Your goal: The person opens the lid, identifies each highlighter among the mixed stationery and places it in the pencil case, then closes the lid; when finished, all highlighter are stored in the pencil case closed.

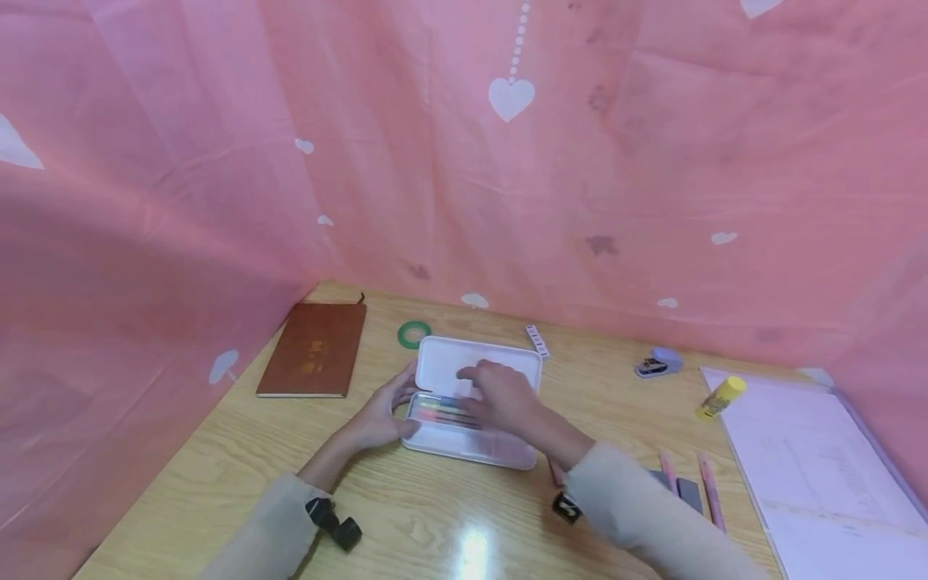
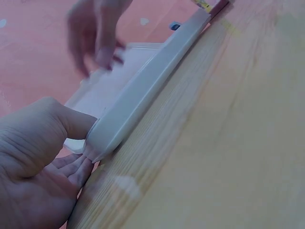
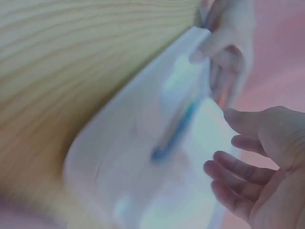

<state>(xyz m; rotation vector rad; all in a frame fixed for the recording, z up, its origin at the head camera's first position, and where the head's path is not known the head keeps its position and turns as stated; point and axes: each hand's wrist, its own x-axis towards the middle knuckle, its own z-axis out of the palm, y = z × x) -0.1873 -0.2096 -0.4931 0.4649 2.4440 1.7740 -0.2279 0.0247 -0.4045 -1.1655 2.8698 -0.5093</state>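
Note:
A white pencil case point(image 1: 464, 445) lies on the wooden table with its lid point(image 1: 444, 364) raised at the back. Several slim coloured pens point(image 1: 435, 409) lie inside; a blue one point(image 3: 176, 131) shows blurred in the right wrist view. My left hand point(image 1: 380, 416) grips the case's left end, thumb over the rim and fingers at the outer side, as the left wrist view point(image 2: 43, 148) shows. Over the case hovers my right hand point(image 1: 503, 395), fingers loosely bent. Nothing shows between its fingers point(image 3: 243, 169) in the right wrist view.
Left of the case lies a brown notebook point(image 1: 313, 350). Behind it are a green tape roll point(image 1: 403, 325) and a small white strip point(image 1: 537, 341). Farther right are a purple stapler point(image 1: 660, 362), a yellow glue stick point(image 1: 721, 397), a white sheet point(image 1: 826, 459) and pink pens point(image 1: 711, 490) beside my right sleeve.

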